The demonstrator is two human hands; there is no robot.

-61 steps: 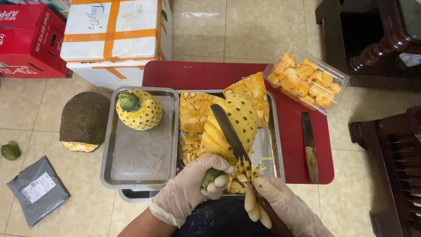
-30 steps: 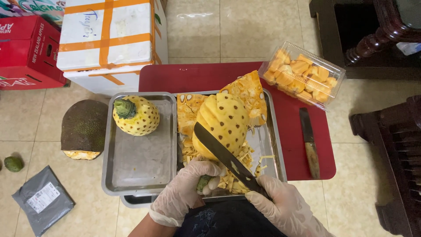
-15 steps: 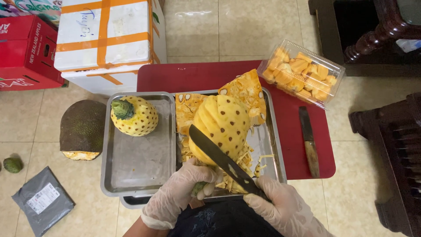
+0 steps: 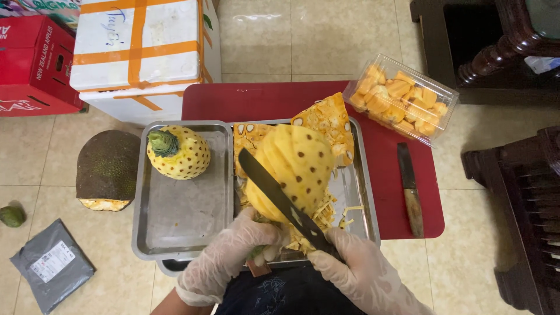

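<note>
My left hand (image 4: pixel 236 251), in a clear glove, grips the green crown end of a peeled pineapple (image 4: pixel 297 166) that lies in the right metal tray (image 4: pixel 364 198). My right hand (image 4: pixel 359 268), also gloved, holds a dark-bladed knife (image 4: pixel 274 195). Its blade lies diagonally across the fruit's left side, the tip pointing up-left. Yellow shavings and peel pieces (image 4: pixel 332 119) lie around the pineapple in the tray.
A second peeled pineapple (image 4: pixel 178 153) stands in the left tray (image 4: pixel 186 216). A clear box of cut fruit (image 4: pixel 402 96) and a spare knife (image 4: pixel 411 189) rest on the red table (image 4: pixel 274 99). On the floor sit a jackfruit (image 4: pixel 108 169), a taped white box (image 4: pixel 140 52), a red carton (image 4: pixel 35 64) and a grey packet (image 4: pixel 49 262).
The knife swung from lying along the fruit's right side to a diagonal across its left side, tip up-left. My right hand shifted right and up. The pineapple turned slightly in my left hand.
</note>
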